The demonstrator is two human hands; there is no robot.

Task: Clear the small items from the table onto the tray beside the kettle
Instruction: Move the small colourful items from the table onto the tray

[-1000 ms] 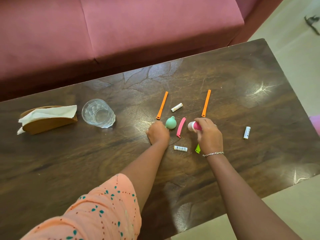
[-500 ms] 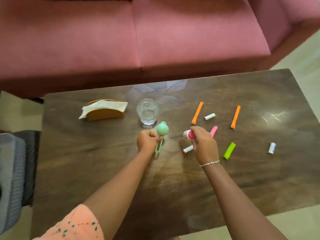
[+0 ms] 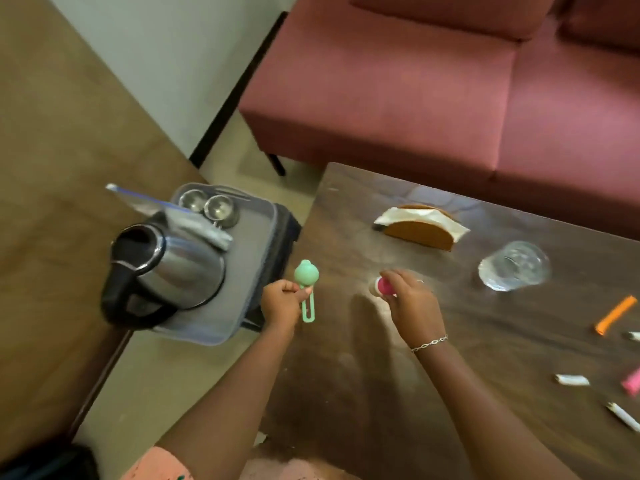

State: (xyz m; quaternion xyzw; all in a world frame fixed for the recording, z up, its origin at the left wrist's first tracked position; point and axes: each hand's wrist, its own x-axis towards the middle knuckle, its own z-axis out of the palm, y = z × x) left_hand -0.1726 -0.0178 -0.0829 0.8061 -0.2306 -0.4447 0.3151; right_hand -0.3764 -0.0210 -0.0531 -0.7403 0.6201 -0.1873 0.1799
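My left hand (image 3: 282,303) is shut on a mint-green clip with a round head (image 3: 306,277), held over the table's left edge, close to the grey tray (image 3: 258,251). A steel kettle (image 3: 162,268) stands on the tray, and two small steel cups (image 3: 207,204) sit at its far end. My right hand (image 3: 410,301) is shut on a small pink and white tube (image 3: 382,285) above the dark wooden table (image 3: 363,393). An orange stick (image 3: 614,315), white tubes (image 3: 571,380) and a pink piece (image 3: 632,382) lie at the table's right side.
A napkin holder with white napkins (image 3: 420,225) and an empty glass (image 3: 512,265) stand on the table's far side. A red sofa (image 3: 433,84) sits behind the table. The tray rests on a low dark stand left of the table.
The view has swung left, bringing the kettle and tray into sight. Both hands have carried the green clip and the pink tube leftward, toward the table's left edge.
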